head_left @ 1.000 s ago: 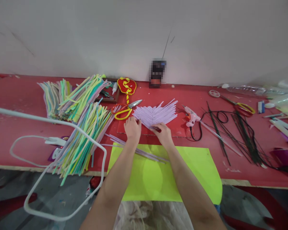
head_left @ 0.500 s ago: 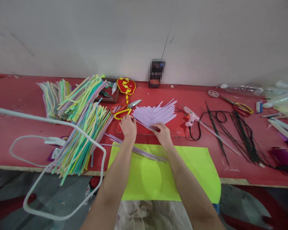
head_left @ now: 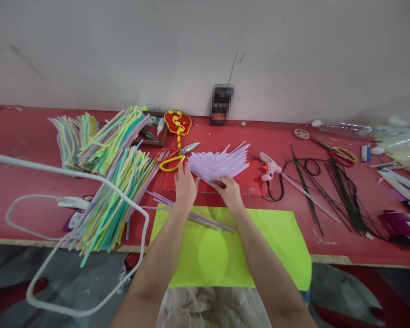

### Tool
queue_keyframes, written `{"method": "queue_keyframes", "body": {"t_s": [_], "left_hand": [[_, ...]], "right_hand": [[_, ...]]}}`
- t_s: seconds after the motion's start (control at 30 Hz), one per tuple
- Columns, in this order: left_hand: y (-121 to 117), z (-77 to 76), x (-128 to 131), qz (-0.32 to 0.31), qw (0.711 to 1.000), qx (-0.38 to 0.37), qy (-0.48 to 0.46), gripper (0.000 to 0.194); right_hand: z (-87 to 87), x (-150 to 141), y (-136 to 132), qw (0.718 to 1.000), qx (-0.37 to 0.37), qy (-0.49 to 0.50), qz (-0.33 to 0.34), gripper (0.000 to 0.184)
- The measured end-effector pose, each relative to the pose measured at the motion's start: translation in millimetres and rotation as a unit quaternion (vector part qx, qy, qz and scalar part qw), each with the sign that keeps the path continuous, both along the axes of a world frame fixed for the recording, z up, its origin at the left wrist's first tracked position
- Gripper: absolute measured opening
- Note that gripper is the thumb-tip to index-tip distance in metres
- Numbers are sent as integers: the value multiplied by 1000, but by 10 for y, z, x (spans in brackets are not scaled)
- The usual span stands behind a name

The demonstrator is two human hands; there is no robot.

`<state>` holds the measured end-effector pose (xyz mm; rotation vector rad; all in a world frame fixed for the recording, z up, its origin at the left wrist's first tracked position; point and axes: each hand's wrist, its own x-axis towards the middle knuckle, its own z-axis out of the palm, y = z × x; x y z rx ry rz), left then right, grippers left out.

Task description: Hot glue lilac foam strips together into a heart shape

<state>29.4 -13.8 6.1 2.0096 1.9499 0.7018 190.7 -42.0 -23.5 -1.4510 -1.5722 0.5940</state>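
Observation:
A leaf-like fan of lilac pipe cleaners [head_left: 220, 163], laid in a V pattern, lies in front of me on the red table. My right hand [head_left: 229, 189] pinches its lower tip between thumb and fingers. At its lower left edge is my left hand [head_left: 186, 186], fingers stretched out and thumb apart, touching or almost touching the lilac strands. Just beyond the left fingertips lie scissors [head_left: 190, 148] with yellow and red handles. Several loose lilac pipe cleaners [head_left: 210, 222] run beneath my forearms, over a yellow-green sheet [head_left: 269, 241].
Bundles of pastel pipe cleaners [head_left: 123, 191] lie at left, behind a white curved tube [head_left: 89, 174]. A pink glue gun [head_left: 270, 167], dark wires [head_left: 345, 196] and second scissors [head_left: 343, 155] are to the right. A red-and-yellow ornament [head_left: 177, 123] sits at the back.
My left hand has shifted slightly, its thumb now nearer the fan's lower edge. The right hand keeps its pinch at the tip. The whole view has moved slightly.

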Motion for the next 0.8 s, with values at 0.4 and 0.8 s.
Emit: {"method": "queue_keyframes", "body": {"t_s": [0.4, 0.8], "left_hand": [[-31, -8, 118, 11, 989, -102, 111, 58], [-38, -21, 188, 38, 989, -76, 120, 57]], "right_hand": [[26, -13, -12, 1000, -5, 5, 1, 24], [17, -22, -13, 1000, -2, 13, -5, 27]]}}
